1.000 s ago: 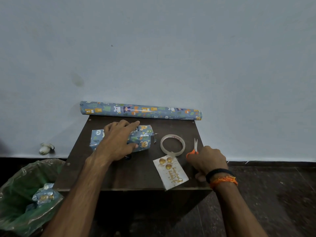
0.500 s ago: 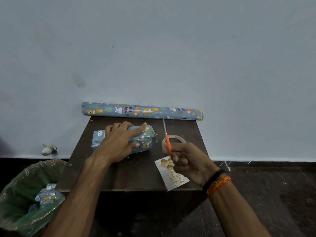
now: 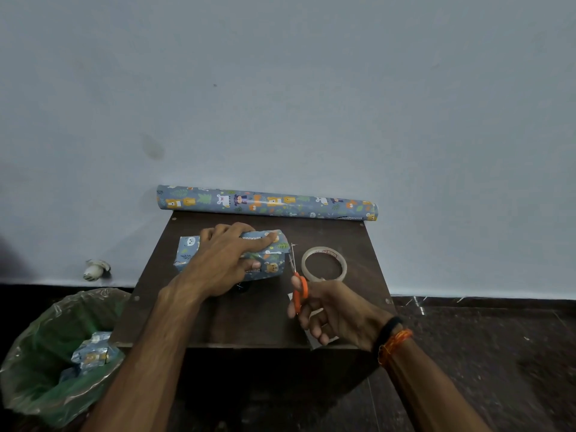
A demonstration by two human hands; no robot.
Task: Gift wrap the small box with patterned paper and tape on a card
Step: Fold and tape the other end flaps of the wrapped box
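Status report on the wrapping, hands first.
Left hand presses the half-wrapped box to the table. Right hand grips orange scissors, tips at the box's right end. Tape roll lies beside; nothing in the way.

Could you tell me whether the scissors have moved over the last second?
Yes. The scissors went from right of the tape roll to its left, beside the box.

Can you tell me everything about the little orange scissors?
The scissors are small, with bright orange handles that look like plastic and thin, shiny metal blades. The right hand grips the handles, so the scissors are lifted off the brown table. The blades point up and away, and their tips sit right beside the loose paper at the right end of the wrapped box. Whether the blades touch the paper cannot be told.
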